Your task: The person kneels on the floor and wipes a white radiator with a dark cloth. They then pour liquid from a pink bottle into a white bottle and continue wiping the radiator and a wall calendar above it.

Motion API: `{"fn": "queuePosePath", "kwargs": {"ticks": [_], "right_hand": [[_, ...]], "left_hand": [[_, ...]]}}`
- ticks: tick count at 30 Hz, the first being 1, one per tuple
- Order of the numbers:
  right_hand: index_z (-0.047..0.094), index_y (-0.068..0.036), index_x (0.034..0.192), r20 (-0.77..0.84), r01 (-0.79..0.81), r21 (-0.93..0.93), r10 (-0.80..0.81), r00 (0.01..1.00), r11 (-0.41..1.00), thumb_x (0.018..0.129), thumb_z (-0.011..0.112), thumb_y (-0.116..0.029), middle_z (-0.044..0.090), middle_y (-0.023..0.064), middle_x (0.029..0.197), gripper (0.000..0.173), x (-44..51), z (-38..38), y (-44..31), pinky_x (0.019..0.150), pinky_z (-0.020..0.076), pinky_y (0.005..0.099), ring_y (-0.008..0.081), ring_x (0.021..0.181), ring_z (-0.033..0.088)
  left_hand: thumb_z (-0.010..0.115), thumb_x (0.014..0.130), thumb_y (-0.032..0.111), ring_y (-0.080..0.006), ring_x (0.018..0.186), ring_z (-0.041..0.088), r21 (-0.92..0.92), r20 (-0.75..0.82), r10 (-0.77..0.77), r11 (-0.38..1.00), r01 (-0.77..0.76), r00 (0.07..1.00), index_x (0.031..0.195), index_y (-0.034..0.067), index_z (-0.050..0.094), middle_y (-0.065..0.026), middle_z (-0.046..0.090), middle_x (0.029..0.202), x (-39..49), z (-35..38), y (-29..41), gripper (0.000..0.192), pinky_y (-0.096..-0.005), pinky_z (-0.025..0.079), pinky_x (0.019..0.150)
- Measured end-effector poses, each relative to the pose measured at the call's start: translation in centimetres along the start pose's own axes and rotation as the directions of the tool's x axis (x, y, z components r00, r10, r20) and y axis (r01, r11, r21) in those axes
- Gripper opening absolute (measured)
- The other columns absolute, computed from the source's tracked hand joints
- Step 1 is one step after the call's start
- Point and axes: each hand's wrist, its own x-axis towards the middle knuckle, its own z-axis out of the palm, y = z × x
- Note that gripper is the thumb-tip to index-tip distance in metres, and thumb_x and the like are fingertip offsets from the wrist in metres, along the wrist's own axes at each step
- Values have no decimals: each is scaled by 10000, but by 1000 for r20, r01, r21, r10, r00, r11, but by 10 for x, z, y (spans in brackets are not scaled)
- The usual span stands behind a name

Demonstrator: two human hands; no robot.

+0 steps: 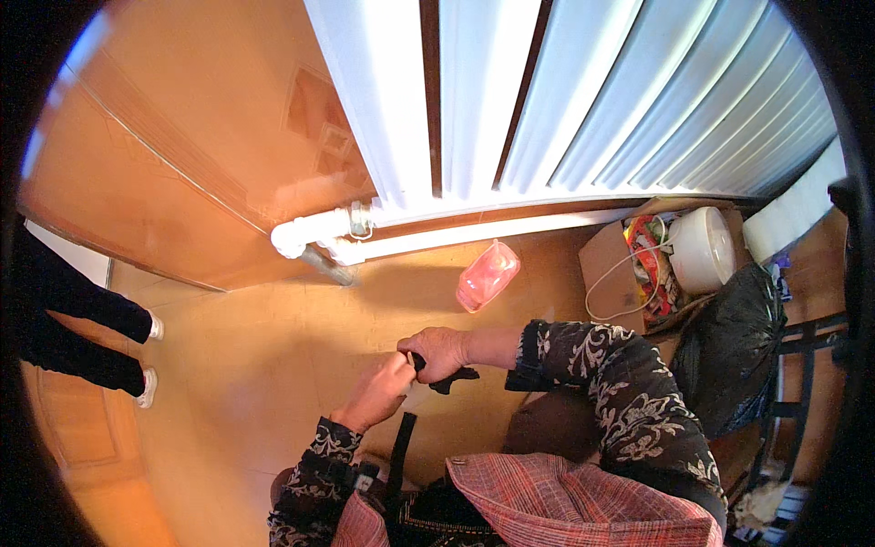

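My left hand [380, 391] and my right hand [439, 351] meet in front of me, above the floor. My right hand is closed on a bunched piece of black cloth [452, 380], whose end hangs out below the palm. The fingers of my left hand are pinched against the right hand, at a small pale edge beside the black cloth; what they grip is too small to tell. Beyond my hands, a pink translucent plastic container [488, 275] lies on the tiled floor.
A white radiator [478, 102] with pipes [314, 232] stands ahead. At the right are a cardboard box [608, 263] holding packets and a white tub [703, 249], a black plastic bag [728, 349] and a dark metal frame [806, 376]. Another person's legs [89, 328] are at the left.
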Motion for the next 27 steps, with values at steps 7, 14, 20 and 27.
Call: {"fn": "queuePosePath", "kwargs": {"ticks": [7, 14, 20, 27], "right_hand": [[662, -59, 945, 147, 19, -42, -13, 989, 999, 596, 791, -465, 691, 128, 890, 551, 12, -22, -24, 750, 516, 407, 318, 842, 660], [701, -74, 850, -135, 82, -160, -104, 985, 984, 647, 726, -467, 687, 168, 823, 443, -12, -15, -3, 715, 522, 447, 360, 801, 659], [665, -59, 792, -216, -131, -218, 83, 973, 967, 681, 666, -368, 682, 169, 834, 329, -42, -32, 13, 699, 518, 454, 363, 798, 655], [693, -51, 930, -182, -246, -210, 209, 961, 946, 689, 706, -492, 689, 191, 932, 502, -45, -26, 0, 771, 531, 445, 367, 881, 665]], "left_hand": [[846, 620, 272, -356, 821, 644, -111, -88, -472, 880, 462, 877, 943, 24, 506, -191, 613, 887, -1, 12, -3, 531, -411, 522, 683], [813, 658, 63, -282, 944, 664, -555, 142, -488, 681, 477, 861, 1203, 9, 416, -157, 595, 1120, -1, 18, 7, 676, -395, 551, 776], [743, 710, -44, -263, 1212, 520, -747, 238, -267, 564, 352, 934, 1455, 88, 192, -139, 360, 1431, 5, 28, 18, 936, -377, 500, 937], [687, 745, -63, -230, 1138, 559, -753, 254, -278, 544, 370, 926, 1385, 55, 319, -129, 510, 1289, 13, 28, 12, 747, -359, 496, 911]]}}
